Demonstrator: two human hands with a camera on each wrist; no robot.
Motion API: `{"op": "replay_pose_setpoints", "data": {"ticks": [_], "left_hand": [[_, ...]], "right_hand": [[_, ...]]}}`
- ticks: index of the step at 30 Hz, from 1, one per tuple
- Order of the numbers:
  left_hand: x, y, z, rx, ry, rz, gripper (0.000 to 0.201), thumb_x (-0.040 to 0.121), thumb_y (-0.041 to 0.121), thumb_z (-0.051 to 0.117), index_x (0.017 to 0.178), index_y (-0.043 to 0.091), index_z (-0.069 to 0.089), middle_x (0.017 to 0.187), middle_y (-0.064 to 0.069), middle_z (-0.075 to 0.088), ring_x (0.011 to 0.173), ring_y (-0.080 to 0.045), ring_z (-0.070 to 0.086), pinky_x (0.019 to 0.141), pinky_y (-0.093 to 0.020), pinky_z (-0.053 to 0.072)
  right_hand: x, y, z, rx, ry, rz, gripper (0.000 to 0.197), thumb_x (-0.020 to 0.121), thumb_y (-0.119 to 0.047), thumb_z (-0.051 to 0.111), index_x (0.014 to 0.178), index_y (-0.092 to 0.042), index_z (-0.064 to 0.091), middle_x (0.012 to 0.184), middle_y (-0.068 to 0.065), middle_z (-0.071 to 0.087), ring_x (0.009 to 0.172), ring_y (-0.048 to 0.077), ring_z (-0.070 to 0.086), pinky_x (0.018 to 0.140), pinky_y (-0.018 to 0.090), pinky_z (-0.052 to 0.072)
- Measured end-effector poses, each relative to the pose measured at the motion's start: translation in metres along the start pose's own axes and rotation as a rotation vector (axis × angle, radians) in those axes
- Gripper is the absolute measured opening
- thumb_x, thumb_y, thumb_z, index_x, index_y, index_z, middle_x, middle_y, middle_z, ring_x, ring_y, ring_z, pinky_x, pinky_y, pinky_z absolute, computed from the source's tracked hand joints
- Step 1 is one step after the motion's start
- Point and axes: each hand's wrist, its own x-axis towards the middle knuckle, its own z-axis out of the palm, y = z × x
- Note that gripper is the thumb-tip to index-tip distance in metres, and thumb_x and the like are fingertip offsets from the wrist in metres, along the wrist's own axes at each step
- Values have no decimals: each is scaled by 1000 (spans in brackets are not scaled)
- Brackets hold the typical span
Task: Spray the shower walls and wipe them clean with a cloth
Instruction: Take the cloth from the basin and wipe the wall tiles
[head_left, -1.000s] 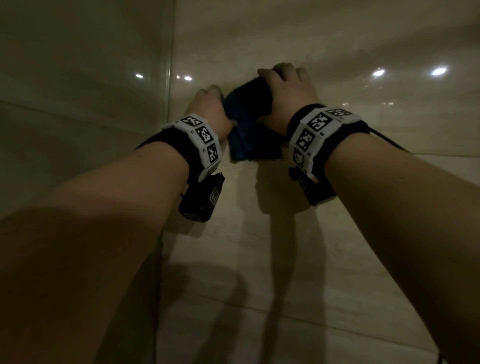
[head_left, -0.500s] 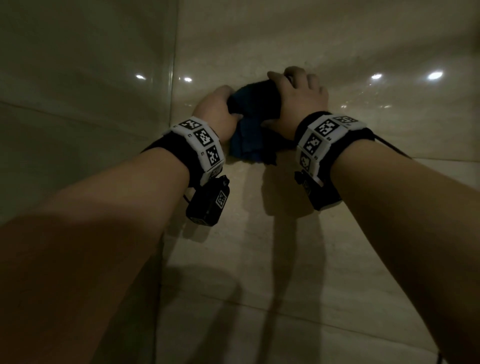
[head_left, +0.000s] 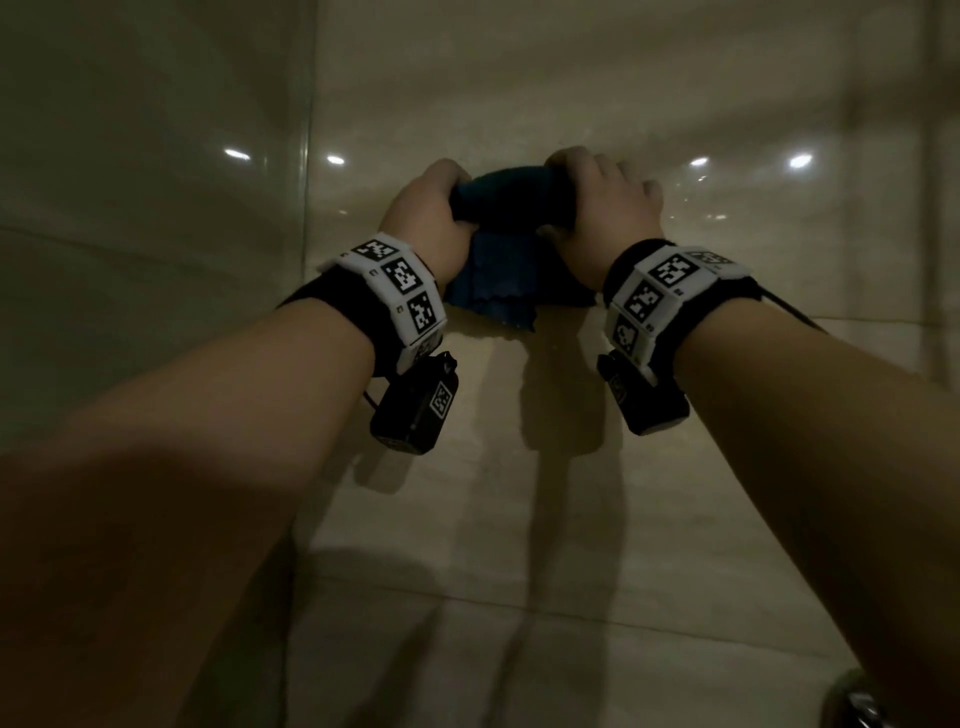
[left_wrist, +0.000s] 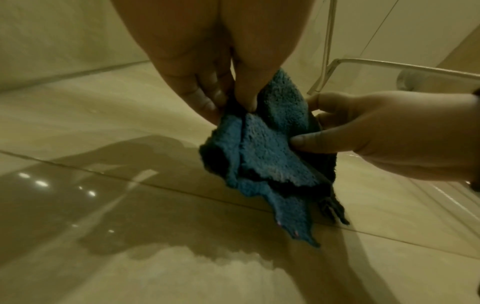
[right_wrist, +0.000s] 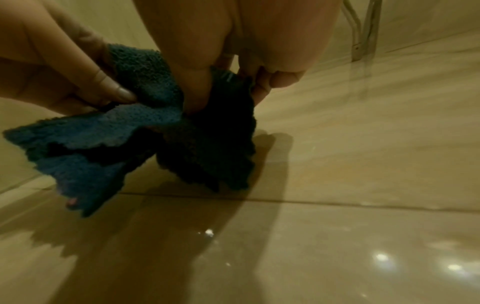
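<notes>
A dark blue cloth (head_left: 511, 218) hangs bunched between both hands, just off the beige tiled shower wall (head_left: 519, 493). My left hand (head_left: 431, 218) pinches its left end; thumb and fingers close on the fabric in the left wrist view, cloth (left_wrist: 265, 156), left hand (left_wrist: 233, 102). My right hand (head_left: 602, 208) grips the right end, seen also in the right wrist view as right hand (right_wrist: 226, 86) curled round the cloth (right_wrist: 145, 131). The loose lower edge of the cloth dangles below the hands. No spray bottle shows.
A glass panel (head_left: 156, 208) meets the tiled wall at the left corner. The tiles are glossy with light reflections and grout lines. A metal frame or rail (left_wrist: 389, 67) shows at the upper right of the left wrist view. A chrome fitting (head_left: 857, 706) sits at the bottom right.
Both hands have lifted the cloth off the wall and bunched it between them; the left hand moved from beside it to gripping its end. The hands shifted slightly right.
</notes>
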Motion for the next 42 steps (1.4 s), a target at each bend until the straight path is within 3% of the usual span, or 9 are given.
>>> {"op": "replay_pose_setpoints", "data": {"ticks": [5,10,13,16,19,26,32,38,42], "left_hand": [[-5,16,9,-26,-39,14,28,91,14,53,117,4,51,118,-17,59,106,-29,56,79,-30,43],[-15,44,21,-60,-97,28,33,92,16,53,124,7,52,124,-15,58,112,-29,55,85,-30,42],[-25,66,30,-77,-115,44,34,93,18,52,125,7,52,125,-14,58,111,-28,55,84,-29,42],[-39,93,41,-104,-125,57,35,93,19,52,126,9,51,127,-12,58,114,-25,54,83,-27,41],[-54,125,56,-145,-142,76,34,93,18,52,124,6,52,126,-14,57,114,-25,54,83,-28,42],[-98,210,103,-291,-218,41,32,92,17,53,122,5,52,122,-14,59,111,-24,55,74,-22,38],[-140,270,147,-406,-341,-2,29,92,19,52,118,4,51,120,-13,59,109,-25,56,76,-23,38],[-175,303,178,-477,-422,35,28,93,19,51,117,4,52,119,-13,60,106,-24,56,72,-20,35],[-194,315,193,-512,-472,64,31,92,18,52,119,3,51,119,-15,59,107,-26,56,76,-25,41]], "right_hand": [[-16,12,-16,-39,-13,53,51,90,-31,55,137,-23,36,137,8,45,128,29,38,103,41,26],[-37,34,-40,-32,-25,108,47,92,-26,53,135,-22,37,136,8,47,126,30,41,104,41,27],[-52,49,-58,48,-54,169,41,92,-24,53,131,-20,40,128,6,55,119,29,50,105,41,33],[-73,69,-81,139,-73,228,42,91,-23,55,130,-20,40,124,7,59,112,27,56,95,38,45],[-96,91,-108,157,-93,267,43,92,-23,55,131,-18,39,122,7,59,109,25,58,90,34,47],[-157,154,-178,123,-143,344,43,90,-20,57,130,-13,40,120,8,58,107,21,56,86,30,45],[-208,204,-224,62,-196,433,42,90,-21,58,129,-17,42,120,10,59,106,23,57,85,31,47],[-250,230,-245,-48,-244,506,44,92,-19,56,133,-15,40,130,10,54,116,26,52,85,26,40],[-274,240,-251,-116,-253,544,45,92,-20,56,134,-14,39,132,9,52,119,26,50,88,27,40]]}}
